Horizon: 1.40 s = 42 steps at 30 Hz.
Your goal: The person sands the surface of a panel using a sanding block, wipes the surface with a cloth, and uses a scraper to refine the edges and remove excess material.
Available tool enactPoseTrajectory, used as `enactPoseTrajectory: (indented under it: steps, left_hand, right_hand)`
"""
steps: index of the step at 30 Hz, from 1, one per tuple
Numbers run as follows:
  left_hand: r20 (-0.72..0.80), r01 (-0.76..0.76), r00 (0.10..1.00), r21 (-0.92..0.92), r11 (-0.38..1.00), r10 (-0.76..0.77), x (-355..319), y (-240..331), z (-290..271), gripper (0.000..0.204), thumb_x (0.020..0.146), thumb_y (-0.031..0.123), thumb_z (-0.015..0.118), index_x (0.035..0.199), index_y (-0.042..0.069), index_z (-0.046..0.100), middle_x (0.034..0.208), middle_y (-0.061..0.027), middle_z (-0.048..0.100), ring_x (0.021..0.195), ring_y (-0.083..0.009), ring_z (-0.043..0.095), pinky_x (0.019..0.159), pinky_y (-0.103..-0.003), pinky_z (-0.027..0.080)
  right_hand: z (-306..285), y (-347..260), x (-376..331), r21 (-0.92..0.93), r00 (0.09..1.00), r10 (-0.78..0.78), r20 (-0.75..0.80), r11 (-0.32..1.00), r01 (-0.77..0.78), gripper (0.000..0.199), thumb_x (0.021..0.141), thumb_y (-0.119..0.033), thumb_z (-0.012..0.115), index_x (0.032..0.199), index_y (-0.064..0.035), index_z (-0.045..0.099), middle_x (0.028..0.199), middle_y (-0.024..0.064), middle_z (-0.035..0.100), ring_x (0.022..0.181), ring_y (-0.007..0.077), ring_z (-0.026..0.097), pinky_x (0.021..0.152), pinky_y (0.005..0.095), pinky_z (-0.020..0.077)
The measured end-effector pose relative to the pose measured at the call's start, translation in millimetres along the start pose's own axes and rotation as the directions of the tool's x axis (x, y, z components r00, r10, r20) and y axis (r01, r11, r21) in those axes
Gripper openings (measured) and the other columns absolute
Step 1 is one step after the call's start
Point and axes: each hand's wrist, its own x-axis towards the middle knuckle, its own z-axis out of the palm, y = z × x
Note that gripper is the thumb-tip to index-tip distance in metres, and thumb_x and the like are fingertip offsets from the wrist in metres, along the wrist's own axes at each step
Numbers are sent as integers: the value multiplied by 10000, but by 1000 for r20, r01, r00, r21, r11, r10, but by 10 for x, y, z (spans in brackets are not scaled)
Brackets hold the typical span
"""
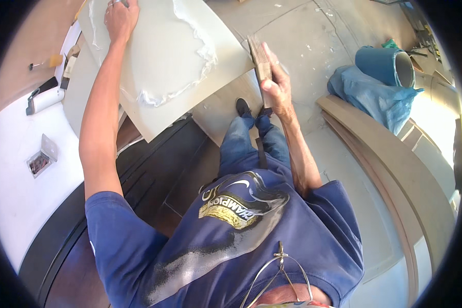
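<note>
A large pale board slants across the upper left, with a ragged ring of white paste on its face. My left hand is over the board's far part, fingers closed and partly cut off by the top edge of the view. A small dark bit shows between those fingers, but what it is I cannot make out. My right hand grips a narrow wooden block with a layered, worn edge, held upright close to the board's right corner. My thumb lies across the block's near side.
Long brown panels lean at the right. Behind them are a blue cylinder and a crumpled blue plastic bag. A dark panel lies below the board. On the left, a white surface bears a small clear box and a white bottle.
</note>
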Motion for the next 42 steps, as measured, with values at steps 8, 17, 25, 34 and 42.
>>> enactPoseTrajectory:
  steps: [8,17,25,34,42]
  left_hand:
    - [75,35,997,-1,999,-35,79,-108,71,501,960,365,523,1353,74,632,1406,-207,616,1272,-406,597,1103,-492,442]
    - [61,7,998,-26,1000,-5,66,77,80,503,966,357,502,1345,56,641,1430,-201,609,1333,-386,559,1145,-508,393]
    - [52,59,997,36,998,-61,23,347,-2,385,1030,213,509,1309,-28,619,1315,-276,635,1249,-445,578,1102,-512,433]
    - [65,108,992,17,994,-109,28,542,-73,417,1048,243,484,1359,-14,591,1415,-241,594,1320,-423,536,1150,-500,388]
    - [141,160,977,11,987,-160,-13,622,-106,439,1053,227,480,1414,-15,544,1490,-236,531,1403,-405,461,1180,-507,344]
  right_hand:
    - [-169,-243,-173,42,947,321,-17,946,-320,760,993,-563,551,1612,-140,431,1594,191,480,1505,322,396,1235,427,284]
    - [-38,-421,-122,56,879,459,-126,888,-456,753,996,-597,544,1591,-141,470,1604,182,471,1509,313,381,1247,431,248]
    - [-61,-774,-166,123,838,507,-200,862,-492,842,944,-647,606,1477,2,545,1454,170,545,1340,268,463,1118,378,338]
    - [-193,-526,79,109,799,546,-251,837,-537,788,951,-664,595,1255,60,660,1111,122,664,986,170,567,835,333,442]
    - [-102,-614,82,259,820,522,-235,846,-465,559,1054,-516,560,1336,-37,627,1197,46,682,1049,135,624,922,297,480]
